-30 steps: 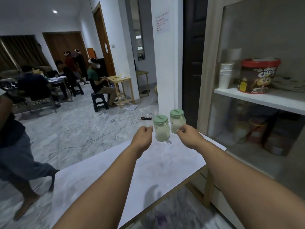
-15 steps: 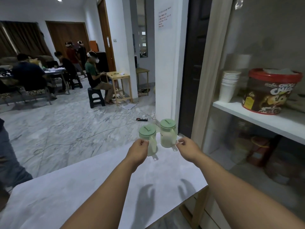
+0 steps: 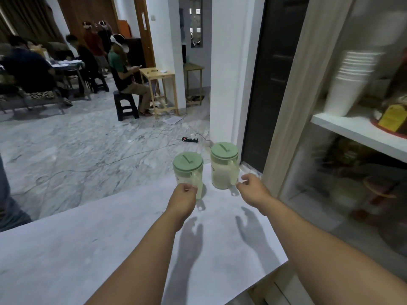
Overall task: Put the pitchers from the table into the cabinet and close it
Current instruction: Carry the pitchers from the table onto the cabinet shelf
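Observation:
Two clear pitchers with pale green lids stand near the far edge of the white table (image 3: 110, 238). My left hand (image 3: 184, 198) is closed around the handle of the left pitcher (image 3: 187, 170). My right hand (image 3: 252, 189) reaches the right pitcher (image 3: 223, 166) from the right, thumb and fingertips pinching its handle. The cabinet (image 3: 293, 106) stands just right of the table, with a light wood frame and a glass front. Through the glass I see a white shelf (image 3: 352, 130).
Stacked white cups (image 3: 350, 84) and a red tub (image 3: 394, 119) sit on the cabinet shelf, with blurred containers below. A white pillar (image 3: 224, 73) and dark door rise behind the pitchers. Cables and a power strip (image 3: 189, 139) lie on the marble floor. Several people sit at the far left.
My view has dropped and moved closer, so the pitchers look larger. Both hands stay at the pitcher handles. The left hand has closed more fully on its handle.

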